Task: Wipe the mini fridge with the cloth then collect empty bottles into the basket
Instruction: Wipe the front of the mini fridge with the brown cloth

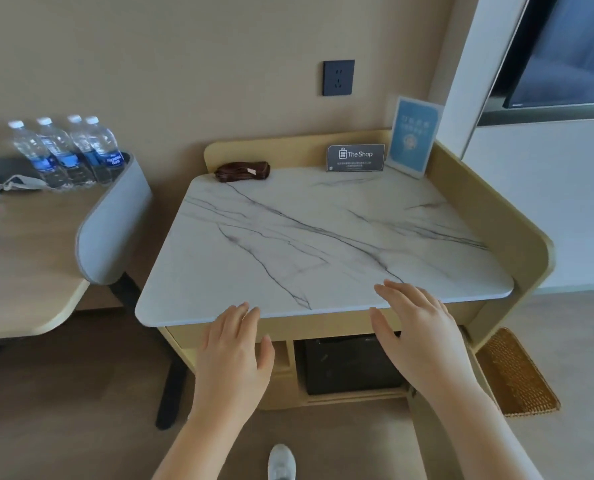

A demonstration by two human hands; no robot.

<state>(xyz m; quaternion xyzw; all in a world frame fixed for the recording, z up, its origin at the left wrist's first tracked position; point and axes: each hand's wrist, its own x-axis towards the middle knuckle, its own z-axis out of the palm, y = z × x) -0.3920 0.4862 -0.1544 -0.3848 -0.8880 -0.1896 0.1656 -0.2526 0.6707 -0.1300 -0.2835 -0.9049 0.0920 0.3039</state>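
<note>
White marble-topped table [323, 237] with grey veins and a tan raised rim. A dark "The Shop" sign [355, 157] and a blue card in a clear stand [414, 136] sit at its back right corner. There's a dark wall socket [338, 77] above, a TV [565, 53] top right, and a face mask [18, 183] on the wooden table [29, 254] to the left.

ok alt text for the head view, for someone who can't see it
A left hand and a right hand, open, empty, hover at the front of a marble-topped cabinet with a black mini fridge below. A brown cloth lies at its back left, a wicker basket on the floor right, four bottles on the desk left.
</note>
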